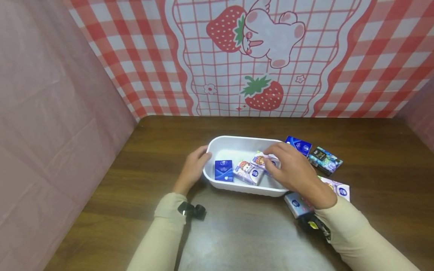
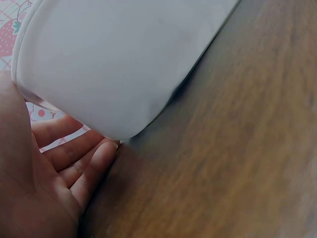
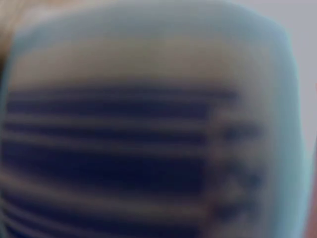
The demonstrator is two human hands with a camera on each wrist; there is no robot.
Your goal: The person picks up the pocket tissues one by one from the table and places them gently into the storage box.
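Observation:
A white plastic bin (image 1: 244,189) stands on the table. My left hand (image 1: 194,167) grips its left end, thumb over the rim and fingers against the outer wall; the left wrist view shows these fingers (image 2: 101,161) below the white wall. Over the bin's right end, my right hand (image 1: 293,169) pinches a purple-white tissue packet (image 1: 258,159) with thumb and fingertips, hiding part of it. The packet lies against another strawberry-print tissue packet (image 1: 248,173). A dark blue tissue packet (image 1: 223,171) lies at the bin's left. A blurred packet with dark stripes (image 3: 109,168) fills the right wrist view.
Right of the bin lie a blue packet (image 1: 299,145), a dark floral packet (image 1: 325,160), a purple-white packet (image 1: 339,189) and a light blue packet (image 1: 295,204) beside my right wrist. A checked strawberry cloth (image 1: 152,67) hangs behind the wooden table (image 1: 152,150).

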